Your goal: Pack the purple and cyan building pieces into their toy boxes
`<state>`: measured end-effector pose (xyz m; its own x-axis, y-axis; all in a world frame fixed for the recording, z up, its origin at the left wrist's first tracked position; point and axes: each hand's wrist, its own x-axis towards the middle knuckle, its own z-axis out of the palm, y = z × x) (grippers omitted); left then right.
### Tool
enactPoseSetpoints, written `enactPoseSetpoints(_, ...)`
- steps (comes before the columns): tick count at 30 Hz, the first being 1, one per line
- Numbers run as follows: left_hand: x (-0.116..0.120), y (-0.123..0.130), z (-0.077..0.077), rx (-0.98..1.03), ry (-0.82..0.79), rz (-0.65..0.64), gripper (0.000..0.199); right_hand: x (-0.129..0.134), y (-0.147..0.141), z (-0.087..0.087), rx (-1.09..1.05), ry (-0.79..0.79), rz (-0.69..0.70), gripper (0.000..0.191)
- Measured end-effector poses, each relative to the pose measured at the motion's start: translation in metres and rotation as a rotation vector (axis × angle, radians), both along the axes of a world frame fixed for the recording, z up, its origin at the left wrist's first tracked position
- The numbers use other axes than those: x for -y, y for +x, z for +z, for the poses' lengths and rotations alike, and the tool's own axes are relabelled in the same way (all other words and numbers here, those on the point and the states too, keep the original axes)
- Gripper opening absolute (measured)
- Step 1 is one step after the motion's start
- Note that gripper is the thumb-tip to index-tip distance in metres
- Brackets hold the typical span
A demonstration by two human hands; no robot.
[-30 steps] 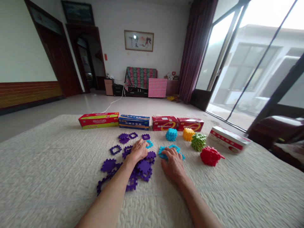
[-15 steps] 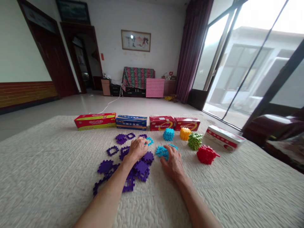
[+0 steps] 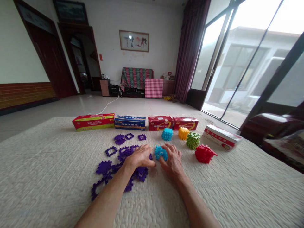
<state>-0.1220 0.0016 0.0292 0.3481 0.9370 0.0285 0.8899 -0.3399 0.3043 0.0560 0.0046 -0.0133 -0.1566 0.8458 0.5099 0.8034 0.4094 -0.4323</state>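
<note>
Light-blue toothed interlocking tiles [image 3: 160,153] lie together on the cream quilt, with my right hand [image 3: 173,158] curled round their right side, thumb in front and fingers behind. Part of them is hidden by that hand. Just left of them hovers my left hand [image 3: 142,155], fingers stretched out and thumb apart, with nothing seen in it. Beneath and around my left forearm spread several purple toothed tiles [image 3: 104,167], some solid and some frames. One small purple frame [image 3: 142,137] lies beyond my left hand.
Toothed cubes in blue [image 3: 167,134], yellow [image 3: 183,133], green [image 3: 193,140] and red [image 3: 204,154] stand to the right. Behind them is a row of cartons, including a red-and-yellow box [image 3: 93,122] and a blue box [image 3: 130,123]. A white-and-red box [image 3: 222,136] sits far right.
My left hand has come back toward me and rightward, its fingers opening. The light-blue frame it held is now with the tiles at my right hand or hidden.
</note>
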Motion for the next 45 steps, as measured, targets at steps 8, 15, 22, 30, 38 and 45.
enactPoseSetpoints(8, -0.006, -0.011, -0.005, -0.038, -0.02, 0.058, 0.03, -0.001, 0.0, -0.004, 0.071, -0.059, -0.042, 0.03)
enactPoseSetpoints(15, -0.016, -0.032, -0.008, -0.044, 0.116, 0.224, 0.034, -0.004, 0.001, -0.007, 0.039, -0.048, -0.059, 0.032)
enactPoseSetpoints(22, -0.031, 0.035, -0.015, 0.293, 0.319, 0.161, 0.039, -0.02, 0.013, -0.012, -0.237, 0.092, -0.157, 0.036)
enactPoseSetpoints(30, -0.046, 0.082, -0.059, 0.378, 0.303, 0.319, 0.03, -0.028, 0.025, -0.022, -0.224, 0.009, -0.25, 0.039)
enactPoseSetpoints(38, -0.045, 0.082, -0.061, 0.436, 0.319, 0.289, 0.028, -0.032, 0.022, -0.01, -0.175, -0.134, -0.309, 0.042)
enactPoseSetpoints(45, -0.045, 0.085, -0.064, 0.461, 0.335, 0.241, 0.03, -0.034, 0.031, -0.01, -0.085, -0.173, -0.146, 0.034)
